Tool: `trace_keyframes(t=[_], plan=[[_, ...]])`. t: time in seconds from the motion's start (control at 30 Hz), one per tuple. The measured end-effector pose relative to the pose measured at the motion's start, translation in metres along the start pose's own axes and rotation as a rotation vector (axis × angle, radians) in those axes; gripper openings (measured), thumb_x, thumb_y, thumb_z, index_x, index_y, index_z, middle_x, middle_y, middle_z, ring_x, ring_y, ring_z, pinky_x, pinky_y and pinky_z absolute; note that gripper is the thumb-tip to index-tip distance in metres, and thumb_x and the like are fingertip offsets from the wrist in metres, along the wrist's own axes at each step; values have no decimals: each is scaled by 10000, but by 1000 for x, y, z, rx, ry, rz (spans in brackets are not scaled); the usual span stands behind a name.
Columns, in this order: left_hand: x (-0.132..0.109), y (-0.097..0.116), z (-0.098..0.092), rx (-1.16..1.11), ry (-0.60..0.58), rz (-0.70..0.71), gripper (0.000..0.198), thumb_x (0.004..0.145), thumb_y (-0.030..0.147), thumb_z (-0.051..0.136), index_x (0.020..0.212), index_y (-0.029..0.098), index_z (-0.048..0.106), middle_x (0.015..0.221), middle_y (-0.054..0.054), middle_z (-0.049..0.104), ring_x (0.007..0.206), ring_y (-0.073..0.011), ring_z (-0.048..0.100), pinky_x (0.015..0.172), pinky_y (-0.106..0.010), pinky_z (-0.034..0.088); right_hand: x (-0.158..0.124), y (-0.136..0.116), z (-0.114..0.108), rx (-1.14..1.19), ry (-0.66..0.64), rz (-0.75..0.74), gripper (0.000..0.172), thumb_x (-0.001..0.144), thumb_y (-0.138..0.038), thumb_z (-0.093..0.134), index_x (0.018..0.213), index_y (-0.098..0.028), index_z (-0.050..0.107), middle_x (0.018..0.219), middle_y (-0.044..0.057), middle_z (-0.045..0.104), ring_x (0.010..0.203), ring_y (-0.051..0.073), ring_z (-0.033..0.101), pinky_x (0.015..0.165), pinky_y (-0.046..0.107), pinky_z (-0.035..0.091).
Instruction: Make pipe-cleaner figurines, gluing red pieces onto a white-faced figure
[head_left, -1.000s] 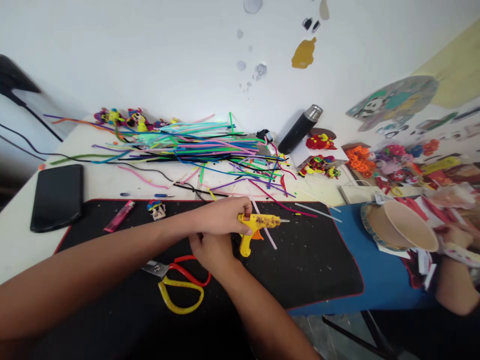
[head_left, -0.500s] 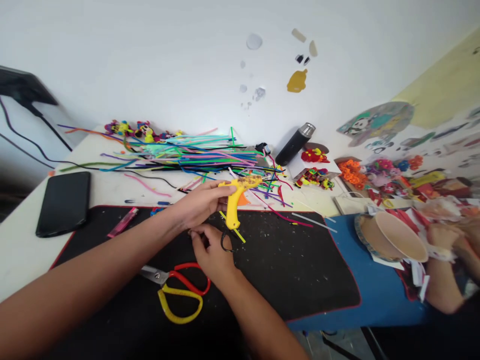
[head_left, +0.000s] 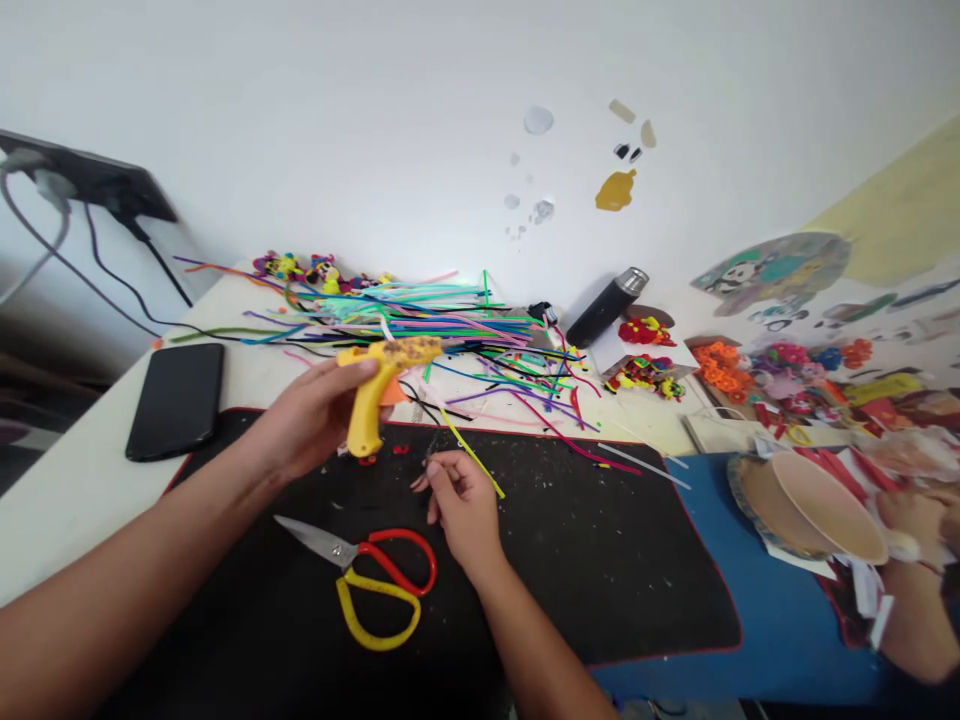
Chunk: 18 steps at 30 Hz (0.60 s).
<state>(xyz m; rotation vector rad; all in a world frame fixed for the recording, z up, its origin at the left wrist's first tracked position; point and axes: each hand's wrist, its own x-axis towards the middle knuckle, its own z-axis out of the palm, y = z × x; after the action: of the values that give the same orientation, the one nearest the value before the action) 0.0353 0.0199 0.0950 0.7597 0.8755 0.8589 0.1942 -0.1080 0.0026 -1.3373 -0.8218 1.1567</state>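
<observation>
Glue gun in our left hand: we hold it up over the far edge of the black mat, thumb along its yellow side, nozzle end pointing right and grip hanging down. Our right hand is low over the mat, thumb and fingers drawn together; we cannot tell whether they pinch anything, though something thin and dark shows at the fingertips. A yellow strip lies slanting just beside that hand.

Nearer to us, the scissors rest on the mat, blades toward the left, one handle red and one yellow. Behind the mat, the white surface carries a heap of coloured fuzzy sticks, with a black phone at the left and a dark flask tilted near the wall. Off to our right we see a bowl, and beyond it another person's hand.
</observation>
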Motion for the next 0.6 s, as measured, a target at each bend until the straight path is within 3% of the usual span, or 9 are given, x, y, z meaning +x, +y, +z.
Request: trace_keyframes(t=[0.13,0.43,0.6], plan=[[-8,9,-18,67,86,116,440,658,406,997,924,154,753,805,-12,760,664,-134,668,587,-183,577,-5,-5,-3,15,15,43,306,901,-496,739,935,-197,686,730,24,764,379,78,488,348,184,313],[-18,-25,-34,350,-19,72,486,776,580,881,977,170,717,851,-35,759,692,-185,668,622,-264,547,-13,-19,-12,159,-55,71,302,881,-482,797,928,-192,728,898,59,810,411,61,546,352,163,296],[-26,-29,-33,591,-69,135,554,800,672,802,1044,180,731,903,-52,756,802,-240,673,677,-300,530,-13,-24,-13,181,-117,87,287,886,-473,812,935,-192,776,924,63,807,442,67,587,356,161,296]])
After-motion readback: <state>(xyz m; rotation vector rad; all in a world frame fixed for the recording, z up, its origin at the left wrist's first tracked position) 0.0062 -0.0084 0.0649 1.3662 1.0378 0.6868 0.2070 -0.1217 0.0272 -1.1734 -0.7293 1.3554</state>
